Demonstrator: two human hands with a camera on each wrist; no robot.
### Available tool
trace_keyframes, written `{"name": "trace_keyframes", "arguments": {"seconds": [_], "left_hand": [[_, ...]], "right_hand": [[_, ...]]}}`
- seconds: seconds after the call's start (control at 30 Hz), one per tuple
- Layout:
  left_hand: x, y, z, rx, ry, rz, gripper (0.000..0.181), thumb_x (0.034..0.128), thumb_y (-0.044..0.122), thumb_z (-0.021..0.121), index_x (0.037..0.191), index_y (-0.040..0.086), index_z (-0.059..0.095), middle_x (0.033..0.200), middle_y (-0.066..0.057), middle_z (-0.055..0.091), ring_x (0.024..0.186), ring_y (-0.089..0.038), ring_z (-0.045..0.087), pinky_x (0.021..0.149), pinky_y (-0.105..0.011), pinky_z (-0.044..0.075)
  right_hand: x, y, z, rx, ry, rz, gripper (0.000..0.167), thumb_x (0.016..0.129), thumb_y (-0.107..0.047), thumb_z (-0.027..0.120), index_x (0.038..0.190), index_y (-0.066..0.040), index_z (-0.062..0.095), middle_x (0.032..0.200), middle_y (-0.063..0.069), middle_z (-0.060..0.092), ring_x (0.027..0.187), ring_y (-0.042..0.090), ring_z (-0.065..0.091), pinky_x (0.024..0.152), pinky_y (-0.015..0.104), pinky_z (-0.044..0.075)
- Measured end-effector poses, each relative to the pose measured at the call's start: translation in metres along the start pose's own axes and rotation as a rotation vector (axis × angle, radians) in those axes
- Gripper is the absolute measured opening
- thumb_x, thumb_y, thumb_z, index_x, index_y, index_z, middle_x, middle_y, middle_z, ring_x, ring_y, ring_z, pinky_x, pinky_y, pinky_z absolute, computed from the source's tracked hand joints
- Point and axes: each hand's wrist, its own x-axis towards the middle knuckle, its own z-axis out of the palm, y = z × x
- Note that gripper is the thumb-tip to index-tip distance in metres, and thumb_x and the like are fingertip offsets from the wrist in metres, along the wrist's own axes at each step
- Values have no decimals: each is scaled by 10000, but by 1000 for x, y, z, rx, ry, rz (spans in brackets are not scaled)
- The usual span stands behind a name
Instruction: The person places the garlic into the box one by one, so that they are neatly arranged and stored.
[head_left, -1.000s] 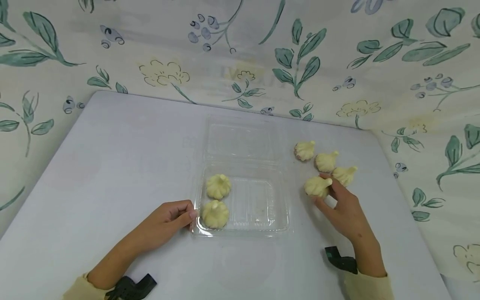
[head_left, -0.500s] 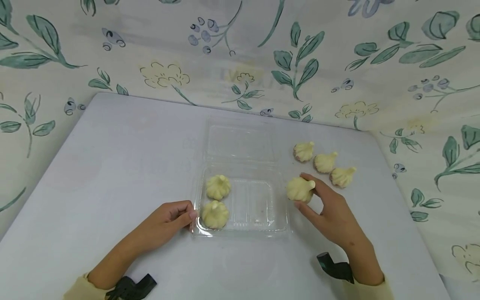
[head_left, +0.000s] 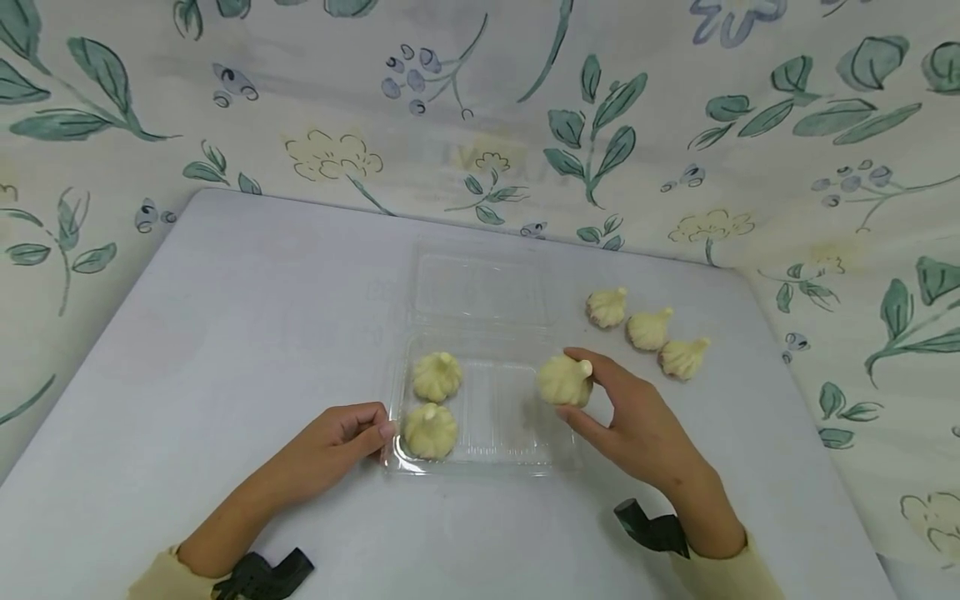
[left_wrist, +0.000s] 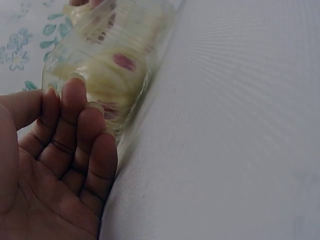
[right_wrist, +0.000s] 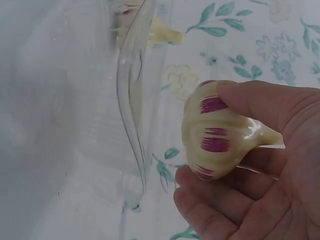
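A clear plastic clamshell container (head_left: 517, 417) lies with its lid (head_left: 480, 287) folded back. My left hand (head_left: 341, 446) pinches its left rim between thumb and fingers, as the left wrist view also shows. Two garlic bulbs, one behind (head_left: 437, 377) and one in front (head_left: 431, 431), sit along the container's left side. My right hand (head_left: 637, 421) holds another garlic bulb (head_left: 564, 381) between thumb and fingers, above the container's right part. Purple streaks mark this bulb (right_wrist: 215, 135) in the right wrist view.
Three more garlic bulbs (head_left: 648, 330) lie on the white table (head_left: 247, 317), right of the container. Flower-patterned cloth (head_left: 480, 100) rises behind the table and at its sides. A black wrist device (head_left: 648, 529) sits on each forearm.
My right hand has lifted a garlic bulb from beside the other three and carried it left, over the container. My left hand has stayed on the rim.
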Motion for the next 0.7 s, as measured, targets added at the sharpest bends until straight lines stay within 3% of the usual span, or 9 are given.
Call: {"name": "trace_keyframes", "arguments": {"seconds": [0.13,0.33,0.7], "left_hand": [[0,0,0,7,6,-7,249,1099,167,558,856,155,609,808,-2,623,764,-191,559,713,-296,476],[0,-2,2,11,11,-7,245,1098,165,558,860,161,614,802,13,615,765,-196,559,718,-295,476],[0,0,1,10,2,-18,247,1100,180,559,859,154,606,810,14,624,779,-190,569,736,-294,486]], "right_hand": [[7,-3,4,9,-8,-38,666,937,-238,815,1506,-94,500,1437,55,609,1191,207,636,985,478,525],[19,-2,13,27,-9,-103,657,933,-207,821,1505,-108,514,1457,32,592,1159,184,632,979,438,527],[34,-8,36,57,-102,-22,673,952,-260,805,1509,-51,489,1351,52,656,1162,236,670,963,447,541]]}}
